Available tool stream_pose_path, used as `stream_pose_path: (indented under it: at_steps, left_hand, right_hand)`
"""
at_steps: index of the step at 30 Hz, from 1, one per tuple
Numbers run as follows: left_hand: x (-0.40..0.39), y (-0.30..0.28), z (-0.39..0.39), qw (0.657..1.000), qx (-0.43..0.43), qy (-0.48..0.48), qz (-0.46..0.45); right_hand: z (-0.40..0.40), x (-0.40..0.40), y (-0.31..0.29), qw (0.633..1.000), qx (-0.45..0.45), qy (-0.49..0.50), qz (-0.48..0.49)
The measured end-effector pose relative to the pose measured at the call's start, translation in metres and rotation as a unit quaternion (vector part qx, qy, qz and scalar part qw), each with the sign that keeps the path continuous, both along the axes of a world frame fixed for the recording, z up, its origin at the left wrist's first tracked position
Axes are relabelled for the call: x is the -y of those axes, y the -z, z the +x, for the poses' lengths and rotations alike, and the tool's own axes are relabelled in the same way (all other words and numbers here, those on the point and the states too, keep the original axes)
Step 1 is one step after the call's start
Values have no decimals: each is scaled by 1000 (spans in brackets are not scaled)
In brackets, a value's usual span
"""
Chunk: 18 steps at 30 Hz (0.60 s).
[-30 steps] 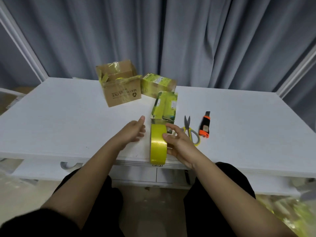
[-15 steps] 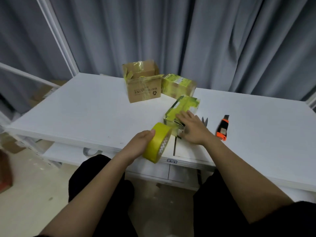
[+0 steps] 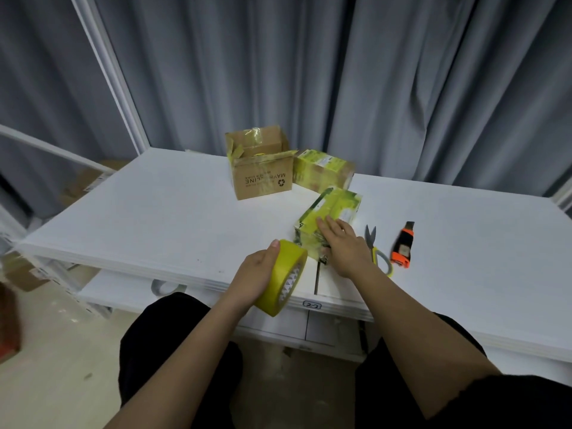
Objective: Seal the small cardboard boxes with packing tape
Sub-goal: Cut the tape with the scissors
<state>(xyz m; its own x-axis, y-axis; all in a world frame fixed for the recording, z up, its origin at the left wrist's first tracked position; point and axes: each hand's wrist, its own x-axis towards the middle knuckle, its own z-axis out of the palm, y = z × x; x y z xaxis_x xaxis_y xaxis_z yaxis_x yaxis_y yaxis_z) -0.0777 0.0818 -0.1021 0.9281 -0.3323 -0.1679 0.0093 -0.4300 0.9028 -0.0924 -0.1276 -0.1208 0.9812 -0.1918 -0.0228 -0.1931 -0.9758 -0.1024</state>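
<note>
Nearest the camera, the person's left hand (image 3: 253, 275) grips a roll of yellow tape (image 3: 283, 277) at the near edge of the white table (image 3: 154, 212). The fingers wrap around the roll's outer band from the left, and the thumb lies over its top edge; the roll is tilted so its printed cardboard core faces right and toward the camera.

Just beyond and to the right, the right hand (image 3: 346, 249) lies palm-down on the near end of a small box (image 3: 332, 212) covered in yellow tape. Its fingers (image 3: 328, 222) are straight and close together, pressing flat on the box's top, and they point to the far left. The box rests on the table, its near end under the hand and its far end sticking out past the fingertips. The roll sits just left of the box's near corner; whether a strip of tape joins the two is unclear.

Right of that hand lie scissors (image 3: 376, 249) with yellow handles, partly hidden by the wrist, and further right an orange utility knife (image 3: 402, 246).

Farther back stands an open brown cardboard box (image 3: 263, 178) with its flaps raised, and touching its right side is another taped box (image 3: 323, 170). Grey curtains (image 3: 340, 72) hang behind the table.
</note>
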Motion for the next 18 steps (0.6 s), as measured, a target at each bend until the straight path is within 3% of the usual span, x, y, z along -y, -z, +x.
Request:
stream_pose_path:
  at_steps: [4,7,10,12,15,18]
  left_hand:
    - [-3,1,0,1000,-21,-6,-11]
    - [-3,4,-4,1000,-26,7,0]
    - [-4,5,-2,1000,-18,4,1]
    - [-4,4,-2,1000,-19,6,6]
    - [-2,4,-2,1000,-28,7,-7]
    - [-2,3,-3,1000,-23,9,0]
  right_hand:
    - [2,3,2,999,16,-22,18]
    - [-5,6,7,990,81,-15,115]
    - [-24,18,15,947,190,60,251]
    - [-38,31,20,926,249,150,242]
    - [-48,49,23,933,163,256,196]
    - [-47,55,23,945,41,284,158]
